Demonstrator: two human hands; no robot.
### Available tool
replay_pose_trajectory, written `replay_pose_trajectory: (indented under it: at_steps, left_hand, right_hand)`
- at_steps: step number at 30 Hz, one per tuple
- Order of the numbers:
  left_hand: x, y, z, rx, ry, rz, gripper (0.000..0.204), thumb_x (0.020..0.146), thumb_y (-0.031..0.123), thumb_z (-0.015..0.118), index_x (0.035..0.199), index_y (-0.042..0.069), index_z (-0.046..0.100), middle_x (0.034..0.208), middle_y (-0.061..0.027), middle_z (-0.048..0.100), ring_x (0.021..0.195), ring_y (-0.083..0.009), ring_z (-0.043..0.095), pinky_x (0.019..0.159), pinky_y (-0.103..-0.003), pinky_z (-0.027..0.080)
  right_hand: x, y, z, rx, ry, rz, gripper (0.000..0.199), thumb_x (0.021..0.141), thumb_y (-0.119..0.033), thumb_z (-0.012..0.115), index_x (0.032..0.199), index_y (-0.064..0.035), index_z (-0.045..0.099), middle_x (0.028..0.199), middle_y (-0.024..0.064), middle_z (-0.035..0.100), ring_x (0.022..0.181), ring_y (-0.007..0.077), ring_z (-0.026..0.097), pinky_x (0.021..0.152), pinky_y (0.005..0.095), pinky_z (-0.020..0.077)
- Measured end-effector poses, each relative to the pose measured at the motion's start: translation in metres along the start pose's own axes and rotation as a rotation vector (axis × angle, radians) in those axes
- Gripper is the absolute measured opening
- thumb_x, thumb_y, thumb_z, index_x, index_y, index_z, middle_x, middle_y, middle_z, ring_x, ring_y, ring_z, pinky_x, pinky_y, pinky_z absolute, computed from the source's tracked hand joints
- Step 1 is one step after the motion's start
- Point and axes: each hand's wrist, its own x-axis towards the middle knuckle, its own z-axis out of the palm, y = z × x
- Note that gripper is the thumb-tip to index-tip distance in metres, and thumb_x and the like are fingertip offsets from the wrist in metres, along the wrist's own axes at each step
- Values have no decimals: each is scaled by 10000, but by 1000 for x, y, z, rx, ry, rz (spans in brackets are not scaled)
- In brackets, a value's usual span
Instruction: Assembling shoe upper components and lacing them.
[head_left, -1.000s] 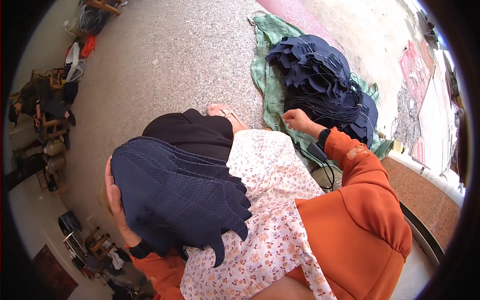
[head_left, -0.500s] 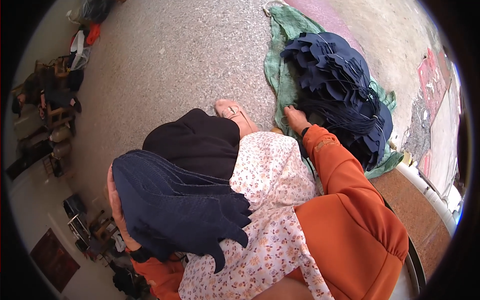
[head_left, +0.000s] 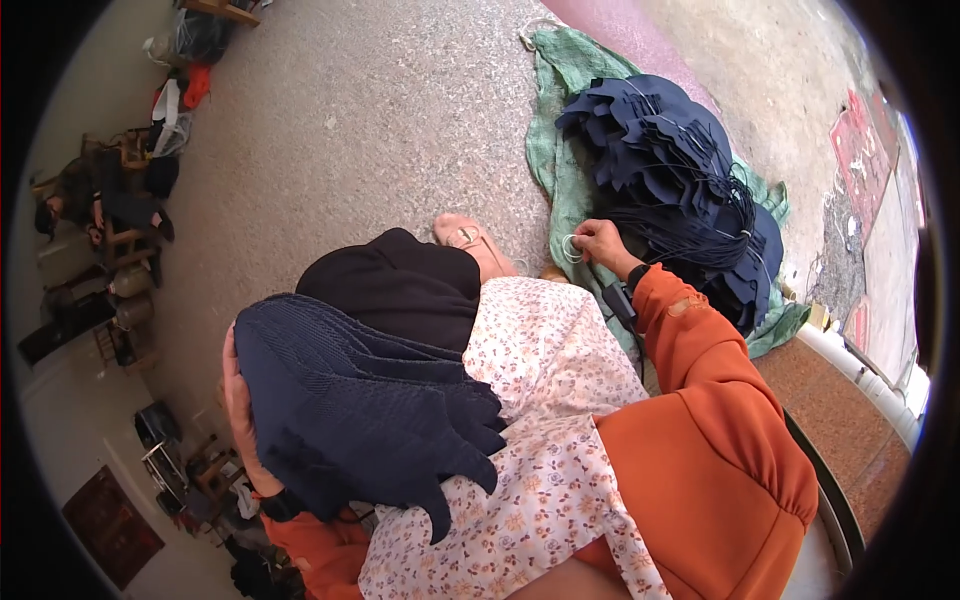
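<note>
A stack of navy knit fabric pieces (head_left: 350, 400) with scalloped, notched edges lies across my lap. Around its left edge my left hand (head_left: 238, 400) is closed, the fingers partly hidden by the stack. My right hand (head_left: 602, 245) pinches a thin white string (head_left: 571, 249) that hangs in a loop from the fingertips. Just beyond this hand, bundles of navy fabric pieces (head_left: 650, 140) lie tied up, with a hank of dark cords (head_left: 690, 235) on top. Beneath them spreads a green woven sack (head_left: 560, 130).
A floral apron (head_left: 545, 350) and black cloth (head_left: 400, 280) cover my lap. A small black box (head_left: 620, 305) sits by my right wrist. My pink shoe (head_left: 468, 240) rests on the speckled floor (head_left: 380, 110). Another person (head_left: 100, 195) sits among stools at far left. A brown stone-topped surface (head_left: 830, 420) stands at right.
My right hand has risen off the green sack and drawn slightly back to the right, with the white string loop now showing in its fingers. My left hand still holds the stack.
</note>
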Motion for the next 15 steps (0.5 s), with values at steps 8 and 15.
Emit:
replay_pose_trajectory:
  at_steps: [8, 15]
  left_hand:
    - [-6, 4, -19, 34, -128, -11, 841, 879, 465, 615, 1467, -26, 266, 1464, -166, 360, 1352, -250, 372, 1130, -338, 275]
    - [9, 42, -45, 265, 29, 142, 787, 848, 459, 688, 1422, 12, 389, 1431, -126, 435, 1367, -234, 359, 1149, -387, 223]
  right_hand:
    - [-7, -119, 4, 172, -47, -164, 118, 814, -124, 719, 819, -23, 659, 722, -29, 613, 672, 51, 514, 617, 230, 408]
    - [-58, -371, 62, 131, -410, -568, 134, 840, -150, 723, 868, -35, 661, 794, -1, 646, 737, 72, 576, 695, 225, 448]
